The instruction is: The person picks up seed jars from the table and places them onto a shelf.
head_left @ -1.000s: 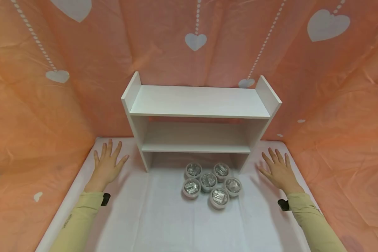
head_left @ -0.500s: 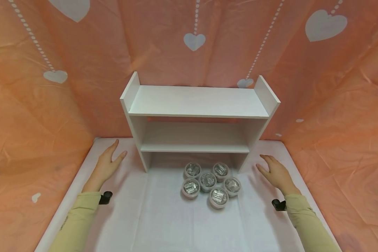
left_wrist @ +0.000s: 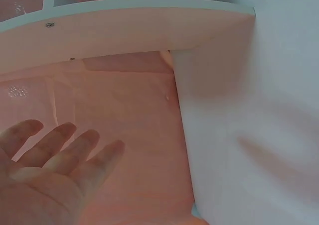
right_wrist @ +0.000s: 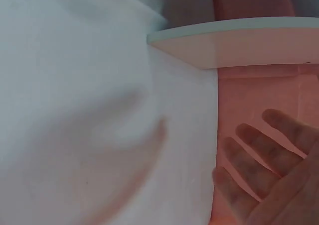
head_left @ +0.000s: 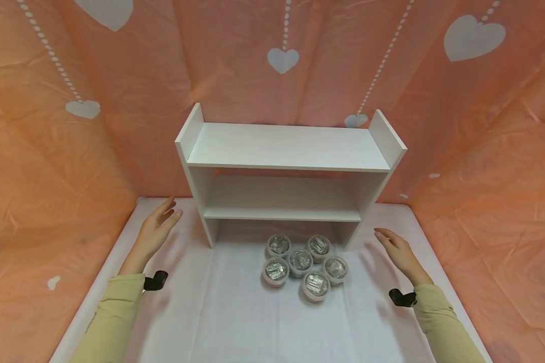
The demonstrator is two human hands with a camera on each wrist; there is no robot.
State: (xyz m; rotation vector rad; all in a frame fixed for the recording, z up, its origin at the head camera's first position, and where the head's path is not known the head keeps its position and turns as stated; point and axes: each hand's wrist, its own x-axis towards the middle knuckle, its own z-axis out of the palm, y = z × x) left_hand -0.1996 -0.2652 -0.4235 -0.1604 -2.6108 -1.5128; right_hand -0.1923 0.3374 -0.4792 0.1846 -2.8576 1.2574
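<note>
My left hand hovers over the table to the left of a white shelf unit, palm turned inward, fingers loosely extended and holding nothing. On the other side, my right hand is held the same way, apart from the shelf. In the left wrist view, the left fingers are spread beside the shelf's side panel. The right wrist view has the right fingers slightly bent, with nothing in them. Between the hands, several small round tubs with silvery contents stand clustered before the shelf.
A white cloth covers the table. Orange curtains with white hearts enclose the back and both sides. The shelf has an upper board and a middle board, with raised side panels.
Both hands have turned from palm down with spread fingers to palms facing inward. The tubs and shelf stay where they were.
</note>
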